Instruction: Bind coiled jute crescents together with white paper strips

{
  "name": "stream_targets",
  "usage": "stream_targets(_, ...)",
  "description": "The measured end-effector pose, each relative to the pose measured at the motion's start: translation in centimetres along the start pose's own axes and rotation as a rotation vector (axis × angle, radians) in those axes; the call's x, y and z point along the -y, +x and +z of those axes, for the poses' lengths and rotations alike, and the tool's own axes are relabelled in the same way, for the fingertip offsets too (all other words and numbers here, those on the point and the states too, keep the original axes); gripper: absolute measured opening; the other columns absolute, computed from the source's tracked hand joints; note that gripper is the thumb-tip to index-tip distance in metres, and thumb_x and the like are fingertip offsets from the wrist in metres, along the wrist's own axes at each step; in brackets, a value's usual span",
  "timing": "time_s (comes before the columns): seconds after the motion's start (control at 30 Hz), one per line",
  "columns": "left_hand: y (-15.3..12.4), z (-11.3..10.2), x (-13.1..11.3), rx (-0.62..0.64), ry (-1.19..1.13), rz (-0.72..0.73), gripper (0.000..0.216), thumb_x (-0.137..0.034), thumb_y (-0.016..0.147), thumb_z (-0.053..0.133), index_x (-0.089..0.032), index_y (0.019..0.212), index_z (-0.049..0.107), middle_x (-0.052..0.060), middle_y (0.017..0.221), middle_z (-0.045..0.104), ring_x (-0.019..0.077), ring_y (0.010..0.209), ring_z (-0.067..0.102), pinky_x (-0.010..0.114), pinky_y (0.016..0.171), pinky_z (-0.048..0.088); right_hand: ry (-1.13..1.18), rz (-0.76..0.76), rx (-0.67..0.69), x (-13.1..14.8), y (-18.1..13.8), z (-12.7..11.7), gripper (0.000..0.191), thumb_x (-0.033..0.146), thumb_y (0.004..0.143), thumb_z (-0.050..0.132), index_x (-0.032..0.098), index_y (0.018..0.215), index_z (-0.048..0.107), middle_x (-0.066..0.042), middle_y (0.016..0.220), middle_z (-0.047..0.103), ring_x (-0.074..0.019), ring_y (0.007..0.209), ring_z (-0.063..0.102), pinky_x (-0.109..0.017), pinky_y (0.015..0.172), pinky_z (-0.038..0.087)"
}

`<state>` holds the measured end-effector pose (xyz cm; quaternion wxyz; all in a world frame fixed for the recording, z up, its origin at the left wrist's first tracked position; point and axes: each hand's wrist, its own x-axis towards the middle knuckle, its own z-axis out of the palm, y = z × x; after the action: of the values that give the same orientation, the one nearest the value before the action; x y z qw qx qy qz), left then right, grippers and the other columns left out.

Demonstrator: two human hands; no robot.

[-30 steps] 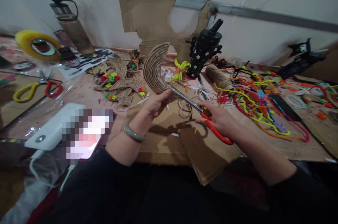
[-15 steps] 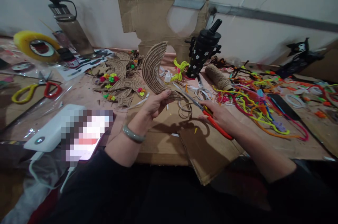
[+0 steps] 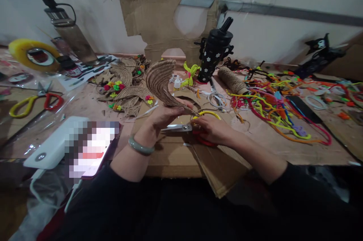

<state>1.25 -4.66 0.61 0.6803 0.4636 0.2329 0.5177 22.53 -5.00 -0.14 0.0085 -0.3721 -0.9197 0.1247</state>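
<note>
My left hand (image 3: 164, 117) is closed on the lower end of a crescent-shaped piece wound with jute twine (image 3: 159, 78), holding it tilted above the table. Just to its right, my right hand (image 3: 211, 129) grips the red and yellow handles of a pair of scissors (image 3: 181, 128). The scissors lie low over the cardboard, blades pointing left under my left hand. My right fingertips touch the crescent's pointed tip.
Brown cardboard sheets (image 3: 218, 165) lie under my hands. Finished jute pieces with coloured pompoms (image 3: 124, 89) sit behind. A heap of coloured pipe cleaners (image 3: 278, 108), a twine spool (image 3: 231, 80) and a black bottle (image 3: 214, 55) stand to the right. Left: phone (image 3: 90, 150), power bank (image 3: 55, 144), second scissors (image 3: 34, 101), tape roll (image 3: 32, 53).
My right hand brought the scissors down and left, from pointing up at the crescent to lying flat beneath it. My left hand tipped the crescent over to the right and lowered it.
</note>
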Motion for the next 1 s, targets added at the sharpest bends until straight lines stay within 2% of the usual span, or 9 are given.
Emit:
stream_targets(0.07,0.1,-0.2,0.2,0.010,0.011,0.006,0.023,-0.028,0.060,0.078,-0.015,0.078,0.073,0.005,0.080,0.069,0.0157,0.077,0.062,0.032,0.079,0.048,0.099,0.011,-0.063,-0.3,0.3,-0.7,0.030,0.025,0.082,0.053,0.019,0.109,0.064,-0.010,0.103,0.067,-0.0209,0.093,0.060,-0.030,0.078,0.043)
stream_targets(0.13,0.1,-0.3,0.3,0.005,0.022,0.014,0.021,-0.027,0.062,0.078,-0.016,0.079,0.073,0.005,0.084,0.069,0.0150,0.079,0.062,0.030,0.080,0.047,0.256,0.082,-0.247,-0.2,0.6,-1.6,0.025,0.028,0.087,0.046,0.018,0.097,0.066,-0.007,0.090,0.068,-0.0174,0.082,0.060,-0.029,0.072,0.044)
stream_targets(0.2,0.2,-0.3,0.5,-0.023,0.007,0.028,0.020,-0.026,0.062,0.078,-0.019,0.080,0.073,0.004,0.089,0.070,0.0153,0.083,0.062,0.031,0.082,0.047,0.451,0.117,-0.454,0.3,1.1,-2.4,0.032,0.034,0.091,0.039,0.017,0.086,0.065,-0.004,0.077,0.065,-0.0142,0.071,0.058,-0.026,0.066,0.043)
stream_targets(0.27,0.4,-0.4,0.7,-0.070,-0.019,0.025,0.022,-0.027,0.062,0.078,-0.020,0.082,0.073,0.004,0.092,0.071,0.0170,0.087,0.063,0.033,0.084,0.046,0.568,0.086,-0.550,1.1,1.8,-3.0,0.035,0.039,0.092,0.038,0.017,0.083,0.065,-0.002,0.070,0.062,-0.0128,0.065,0.055,-0.026,0.063,0.042)
stream_targets(0.43,1.3,-0.8,1.2,-0.225,-0.056,-0.056,0.031,-0.031,0.057,0.079,-0.016,0.084,0.072,0.005,0.085,0.072,0.0191,0.085,0.064,0.036,0.087,0.044,0.612,0.011,-0.564,2.3,4.8,-2.9,0.022,0.030,0.085,0.048,0.016,0.084,0.065,-0.003,0.077,0.065,-0.0114,0.064,0.053,-0.025,0.062,0.040)
stream_targets(0.57,2.0,-1.4,1.5,-0.415,-0.093,-0.056,0.031,-0.034,0.056,0.080,-0.017,0.079,0.070,0.002,0.080,0.071,0.0152,0.078,0.063,0.031,0.080,0.045,0.717,0.110,-0.606,1.5,7.5,-1.7,0.019,0.030,0.080,0.049,0.017,0.070,0.058,-0.001,0.063,0.058,-0.0111,0.059,0.049,-0.023,0.055,0.037)
stream_targets(0.7,2.6,-1.9,1.8,-0.592,-0.159,-0.009,0.027,-0.029,0.054,0.080,-0.016,0.074,0.065,-0.002,0.072,0.069,0.0105,0.069,0.061,0.024,0.071,0.046,1.006,0.202,-0.521,0.3,9.2,0.4,0.029,0.046,0.078,0.051,0.018,0.070,0.056,0.002,0.058,0.050,-0.0099,0.051,0.046,-0.023,0.049,0.037)
stream_targets(0.8,2.9,-1.8,2.2,-0.631,-0.144,-0.039,0.025,-0.025,0.054,0.079,-0.014,0.071,0.064,0.000,0.068,0.068,0.0106,0.063,0.061,0.025,0.068,0.047,1.200,0.227,-0.464,-0.5,9.5,1.7,0.041,0.058,0.076,0.048,0.019,0.065,0.053,0.001,0.061,0.050,-0.0103,0.052,0.046,-0.024,0.049,0.039)
stream_targets(1.0,3.0,-1.3,3.0,-0.595,-0.029,-0.121,0.030,-0.026,0.051,0.081,-0.011,0.072,0.065,0.002,0.066,0.067,0.0117,0.058,0.059,0.026,0.063,0.047,1.061,0.144,-0.453,-1.7,9.7,2.2,0.028,0.044,0.073,0.057,0.017,0.071,0.061,0.001,0.063,0.055,-0.0104,0.058,0.046,-0.023,0.054,0.036)
